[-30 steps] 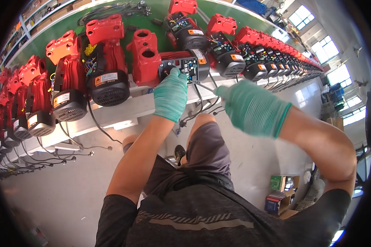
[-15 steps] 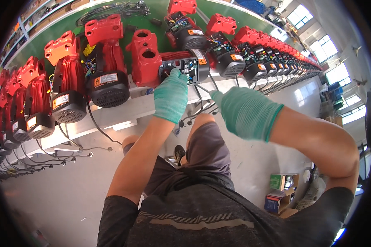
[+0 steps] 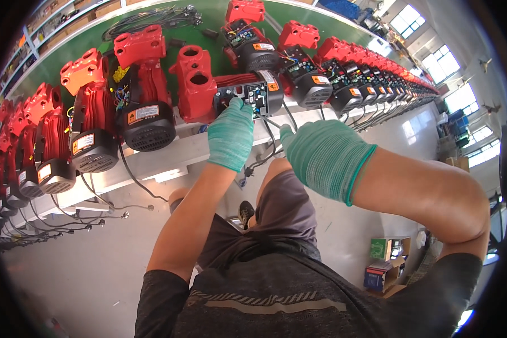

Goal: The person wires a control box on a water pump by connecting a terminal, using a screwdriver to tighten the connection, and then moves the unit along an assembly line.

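The left hand (image 3: 231,133), in a green knit glove, reaches up to the open black terminal box with its small circuit board (image 3: 248,96) on the red cast-metal pump lying on its side (image 3: 205,84); its fingertips (image 3: 231,105) press into the box's left part, apparently pinching a thin wire or connector, though what they grip is too small to tell. The right hand (image 3: 321,158), gloved the same way, hangs just right of and below the left one, loosely curled around thin black cables (image 3: 270,143) that droop from the box over the tabletop's pale metal edge (image 3: 169,155); whether it really clamps them I cannot tell.

The pump sits directly above the left hand on the green tabletop (image 3: 90,39). Its long axis runs left to right as seen here, the red flanged ports to the left and the black motor end with the open box to the right, the box opening towards the person.

By its looks the pump body is heavy, rigid and unlikely to shift under a fingertip's push. The board and its fine leads seem fragile, so best held by the connector or the insulated wire, not by the board. The cables look limp and light.

To the left of the hands stands a row of similar red and black pumps (image 3: 141,96), and more (image 3: 343,73) trail away to the right
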The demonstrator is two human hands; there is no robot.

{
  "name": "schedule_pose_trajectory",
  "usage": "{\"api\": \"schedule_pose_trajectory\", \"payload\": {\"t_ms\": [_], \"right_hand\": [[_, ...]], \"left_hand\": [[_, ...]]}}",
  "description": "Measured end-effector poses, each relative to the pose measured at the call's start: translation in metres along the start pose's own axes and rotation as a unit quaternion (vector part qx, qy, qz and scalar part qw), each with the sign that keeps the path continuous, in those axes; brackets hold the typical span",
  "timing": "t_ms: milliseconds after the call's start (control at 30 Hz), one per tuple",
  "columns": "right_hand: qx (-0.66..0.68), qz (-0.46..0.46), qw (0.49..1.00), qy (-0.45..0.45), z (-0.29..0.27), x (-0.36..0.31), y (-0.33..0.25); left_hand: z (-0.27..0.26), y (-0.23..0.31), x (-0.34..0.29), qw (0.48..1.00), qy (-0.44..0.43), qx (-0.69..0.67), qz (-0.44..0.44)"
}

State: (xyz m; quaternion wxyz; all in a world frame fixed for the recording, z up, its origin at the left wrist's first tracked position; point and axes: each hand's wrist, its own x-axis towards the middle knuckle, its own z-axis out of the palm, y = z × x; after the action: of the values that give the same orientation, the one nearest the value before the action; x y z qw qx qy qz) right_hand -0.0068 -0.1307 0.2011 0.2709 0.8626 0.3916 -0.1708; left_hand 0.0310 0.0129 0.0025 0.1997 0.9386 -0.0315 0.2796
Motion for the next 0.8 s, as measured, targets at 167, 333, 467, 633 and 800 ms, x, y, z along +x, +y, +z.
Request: {"api": "schedule_pose_trajectory", "payload": {"t_ms": [167, 333, 467, 633, 800], "right_hand": [[0.067, -0.073, 0.995, -0.002, 0.015, 0.010, 0.023], [0.495, 0.181, 0.847, -0.078, -0.017, -0.001, 0.012], [0.615, 0.199, 0.760, -0.064, -0.005, -0.002, 0.021], [0.667, 0.188, 0.720, -0.047, 0.008, -0.003, 0.025], [0.694, 0.181, 0.696, -0.035, 0.011, -0.007, 0.023]], "left_hand": [[-0.001, 0.003, 0.001, 1.000, -0.010, -0.006, 0.003], [0.010, -0.004, 0.000, 0.998, 0.035, -0.042, -0.004], [0.010, -0.004, 0.001, 0.999, 0.033, -0.043, 0.000], [0.008, -0.004, 0.000, 0.999, 0.031, -0.042, 0.008], [0.009, -0.003, 0.001, 0.999, 0.038, -0.034, -0.007]]}}
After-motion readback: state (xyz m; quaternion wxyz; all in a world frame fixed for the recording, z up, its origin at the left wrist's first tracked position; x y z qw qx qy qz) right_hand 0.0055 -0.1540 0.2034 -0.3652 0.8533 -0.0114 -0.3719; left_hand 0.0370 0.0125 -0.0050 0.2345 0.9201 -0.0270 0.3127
